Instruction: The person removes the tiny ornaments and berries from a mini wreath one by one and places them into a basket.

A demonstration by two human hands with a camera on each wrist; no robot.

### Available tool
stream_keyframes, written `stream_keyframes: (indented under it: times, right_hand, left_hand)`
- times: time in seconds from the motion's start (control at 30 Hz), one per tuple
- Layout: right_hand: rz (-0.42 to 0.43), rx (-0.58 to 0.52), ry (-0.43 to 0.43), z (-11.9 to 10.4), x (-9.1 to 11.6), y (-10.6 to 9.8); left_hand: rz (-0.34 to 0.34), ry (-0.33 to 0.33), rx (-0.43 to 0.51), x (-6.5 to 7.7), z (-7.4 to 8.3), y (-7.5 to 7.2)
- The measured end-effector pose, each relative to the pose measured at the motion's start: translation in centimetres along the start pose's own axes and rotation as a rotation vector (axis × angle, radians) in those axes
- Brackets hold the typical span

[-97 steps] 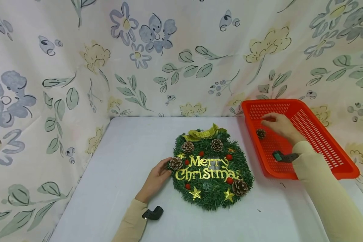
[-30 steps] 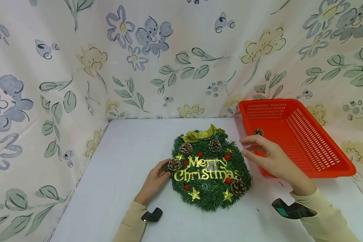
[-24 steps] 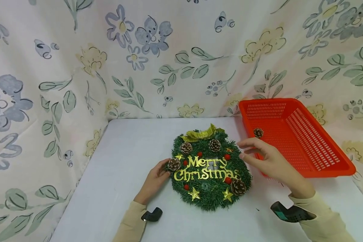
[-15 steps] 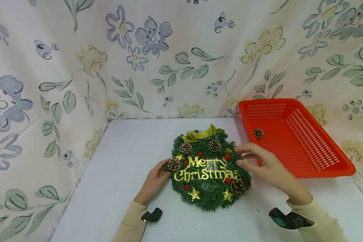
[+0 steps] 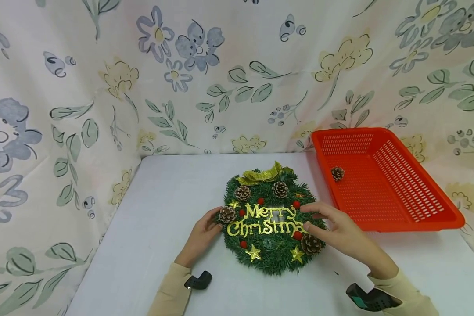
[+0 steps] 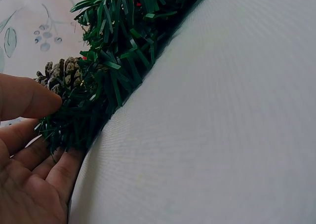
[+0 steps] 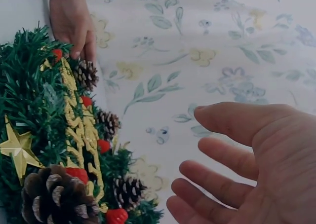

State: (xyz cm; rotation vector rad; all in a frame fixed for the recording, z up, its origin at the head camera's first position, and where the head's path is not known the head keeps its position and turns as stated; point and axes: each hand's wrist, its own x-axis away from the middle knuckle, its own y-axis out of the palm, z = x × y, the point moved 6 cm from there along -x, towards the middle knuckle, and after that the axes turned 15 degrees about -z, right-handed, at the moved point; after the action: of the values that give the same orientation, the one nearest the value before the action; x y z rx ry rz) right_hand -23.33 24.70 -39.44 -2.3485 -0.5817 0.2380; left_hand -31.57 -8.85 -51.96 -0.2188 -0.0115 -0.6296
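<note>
A green Christmas wreath (image 5: 270, 259) lies on the white table, with gold "Merry Christmas" lettering (image 5: 260, 228), red berries, gold stars, several pinecones and a gold ribbon bow (image 5: 260, 176). At its left edge, my left hand (image 5: 201, 235) pinches the greenery beside a pinecone (image 5: 227, 215). The left wrist view shows the thumb (image 6: 34, 100) above the wreath edge and the other fingers under it. Over the wreath's right side hovers my right hand (image 5: 345, 230), thumb and fingers spread apart. Nothing sits between those fingers in the right wrist view, where a large pinecone (image 7: 54, 199) is nearby.
A red plastic basket (image 5: 379, 224) stands at the back right, one loose pinecone (image 5: 337, 173) inside near its left wall. A floral curtain (image 5: 221, 87) hangs behind the table (image 5: 150, 228). A small dark scrap (image 5: 336, 273) lies right of the wreath.
My right hand has come out of the red basket without the pinecone, moving left and toward me over the wreath's right side. My left hand stays at the wreath's left edge.
</note>
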Motion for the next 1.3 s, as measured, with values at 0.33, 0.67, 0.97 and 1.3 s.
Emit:
stream_keyframes:
  times: [0.33,0.67,0.97,1.3]
  right_hand:
    - [-0.085,0.039,0.000,0.5,-0.3,1.4]
    - [-0.118,-0.013,0.024,1.7,-0.2,2.3]
    - [-0.132,0.031,0.034,2.5,0.2,3.1]
    - [-0.137,-0.001,0.070,3.3,0.4,3.5]
  left_hand:
    - [-0.004,0.019,-0.002,-0.2,0.1,0.0]
    - [-0.001,0.017,-0.002,-0.3,-0.1,0.0]
    - [-0.002,0.012,0.003,-0.1,-0.1,-0.1]
    - [0.001,0.004,0.009,0.0,0.0,-0.1]
